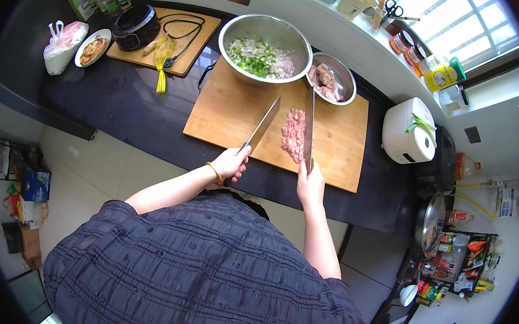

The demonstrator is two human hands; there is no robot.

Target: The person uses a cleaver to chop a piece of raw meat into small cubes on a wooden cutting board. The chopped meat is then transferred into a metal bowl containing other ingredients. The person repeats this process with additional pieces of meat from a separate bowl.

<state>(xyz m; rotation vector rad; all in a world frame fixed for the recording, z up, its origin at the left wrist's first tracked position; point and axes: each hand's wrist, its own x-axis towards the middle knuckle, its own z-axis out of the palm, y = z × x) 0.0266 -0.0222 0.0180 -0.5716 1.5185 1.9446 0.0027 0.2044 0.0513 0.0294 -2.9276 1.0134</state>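
Note:
My left hand (232,163) is closed round the handle of a cleaver (264,123), whose blade slants over the wooden cutting board (339,140). In my right hand (311,186) is a second cleaver (309,120), its blade upright along the right side of a strip of chopped pink meat (293,134). That meat lies on the board between the two blades. At the board's far edge stands a large steel bowl (226,42) of chopped green and pale vegetables. Beside it, a smaller steel bowl (350,84) holds chunks of raw meat (326,82).
A second board (193,28) at the far left carries a black pot (135,27), a cable and a yellow mesh bag (163,59). Left of it are a plate of food (93,48) and a white plastic bag (66,46). A white rice cooker (406,133) stands at right.

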